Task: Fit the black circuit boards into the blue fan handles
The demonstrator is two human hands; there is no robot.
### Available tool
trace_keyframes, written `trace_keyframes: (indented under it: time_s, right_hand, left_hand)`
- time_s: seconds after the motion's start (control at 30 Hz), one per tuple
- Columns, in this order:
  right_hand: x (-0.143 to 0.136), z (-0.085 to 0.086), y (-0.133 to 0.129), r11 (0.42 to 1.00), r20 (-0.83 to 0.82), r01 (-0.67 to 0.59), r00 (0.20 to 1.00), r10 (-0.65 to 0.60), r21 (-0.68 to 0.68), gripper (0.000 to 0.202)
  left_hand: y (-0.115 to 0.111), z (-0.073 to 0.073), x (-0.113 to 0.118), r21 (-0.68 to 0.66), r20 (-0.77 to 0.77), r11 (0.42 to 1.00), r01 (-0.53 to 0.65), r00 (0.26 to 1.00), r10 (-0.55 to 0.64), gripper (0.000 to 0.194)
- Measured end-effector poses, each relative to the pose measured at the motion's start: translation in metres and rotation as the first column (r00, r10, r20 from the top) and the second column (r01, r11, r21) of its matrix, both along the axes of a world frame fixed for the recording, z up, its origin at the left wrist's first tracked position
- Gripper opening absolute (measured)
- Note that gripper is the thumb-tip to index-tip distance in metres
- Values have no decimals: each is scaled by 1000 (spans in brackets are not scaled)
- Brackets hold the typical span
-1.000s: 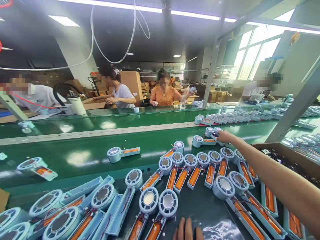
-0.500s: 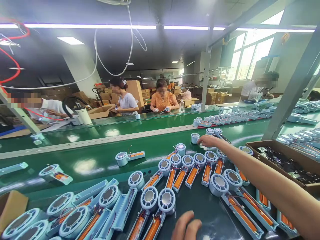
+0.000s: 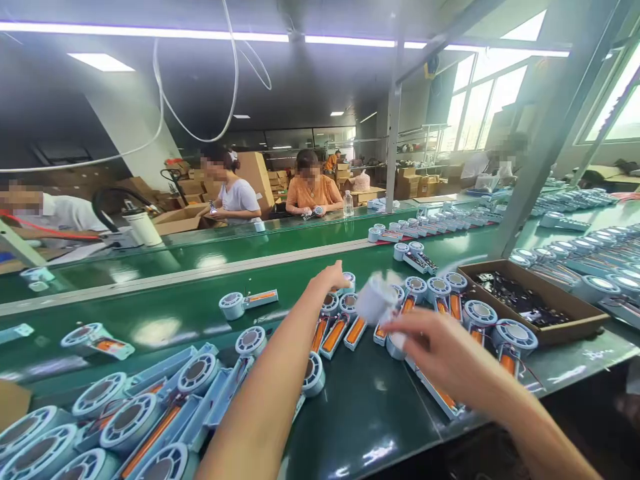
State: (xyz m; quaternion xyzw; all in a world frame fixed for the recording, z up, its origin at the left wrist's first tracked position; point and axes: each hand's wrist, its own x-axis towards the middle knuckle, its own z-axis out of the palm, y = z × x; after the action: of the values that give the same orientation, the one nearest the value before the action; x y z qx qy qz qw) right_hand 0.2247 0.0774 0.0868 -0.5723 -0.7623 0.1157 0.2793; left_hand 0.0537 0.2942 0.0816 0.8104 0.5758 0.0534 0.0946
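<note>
My left hand [image 3: 334,276] reaches out over the green belt, its fingers at a light-blue round unit [image 3: 349,283]; whether they grip it is unclear. Closer to me, my right hand [image 3: 425,337] holds a blurred light-blue round part [image 3: 376,299] between thumb and fingers, raised above the dark work surface. Below and around both hands lie several light-blue fan-like units with orange batteries [image 3: 334,335] in their handles. More such units [image 3: 131,421] are piled at the lower left.
A cardboard box of small dark parts [image 3: 530,300] stands at the right. Metal posts [image 3: 537,143] rise at the right. People sit across the green belt [image 3: 165,327], one in an orange top [image 3: 314,193].
My left hand has stretched forward across the belt from the bottom edge. My right hand has drawn back toward me and now holds a round part. The view has turned right.
</note>
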Motion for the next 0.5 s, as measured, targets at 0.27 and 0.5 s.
trace_keyframes:
  time_s: [0.27, 0.5]
  right_hand:
    - [-41, -114, -57, 994, 216, 110, 970, -111, 20, 41]
    - [-48, -127, -37, 974, 317, 192, 923, -220, 117, 41]
  left_hand:
    - [12, -4, 13, 48, -70, 998, -29, 997, 32, 37]
    - [-32, 61, -1, 425, 86, 900, -100, 994, 70, 45]
